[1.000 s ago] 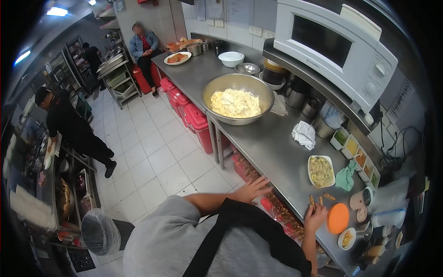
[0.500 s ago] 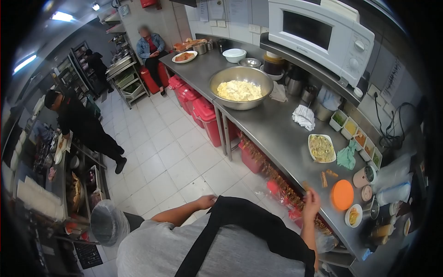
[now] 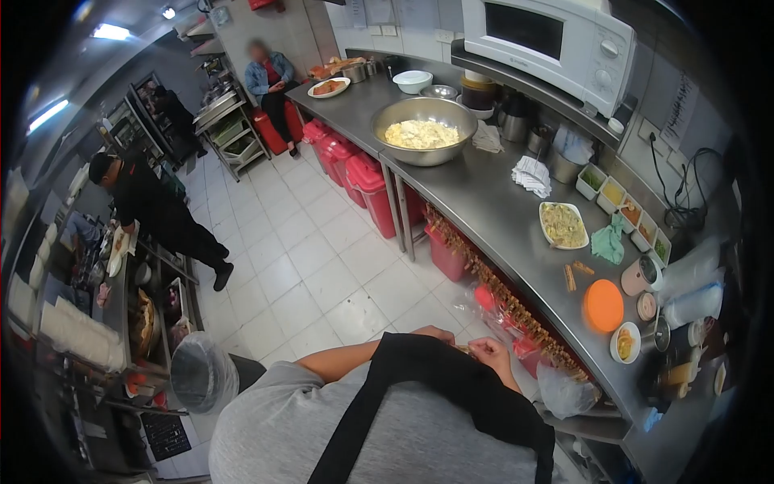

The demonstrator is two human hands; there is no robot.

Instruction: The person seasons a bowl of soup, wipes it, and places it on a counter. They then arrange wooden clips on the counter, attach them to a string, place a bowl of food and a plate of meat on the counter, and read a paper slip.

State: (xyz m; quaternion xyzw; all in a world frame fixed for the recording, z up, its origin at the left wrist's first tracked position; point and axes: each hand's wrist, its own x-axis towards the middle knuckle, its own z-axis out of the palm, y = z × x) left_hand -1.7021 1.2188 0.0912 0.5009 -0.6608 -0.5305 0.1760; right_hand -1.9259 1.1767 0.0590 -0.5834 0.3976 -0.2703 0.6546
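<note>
Both hands are close together in front of my chest, beyond the black apron (image 3: 451, 365). My right hand (image 3: 489, 352) is closed, its fingertips pinching a small tan piece (image 3: 463, 348) too little to name. My left hand (image 3: 436, 332) lies just across from it with curled fingers, partly covered by the apron; what it grips is hidden. On the steel counter (image 3: 516, 234) to the right lie two short brown sticks (image 3: 571, 278), beside an orange round lid (image 3: 603, 306). A white square bowl of mixed food (image 3: 563, 224) stands further back.
A large steel bowl (image 3: 425, 153) of pale, crumbly food stands on the counter. Nearby are a green cloth (image 3: 608, 239), small garnish tubs (image 3: 631, 211) and a microwave (image 3: 548, 44). Red bins (image 3: 371, 181) line the underside. A lined trash bin (image 3: 201, 373) and a co-worker (image 3: 165, 210) are left.
My right hand has left the counter's edge and come in to my chest with the small tan piece. My left hand has moved right to meet it. The view has shifted slightly.
</note>
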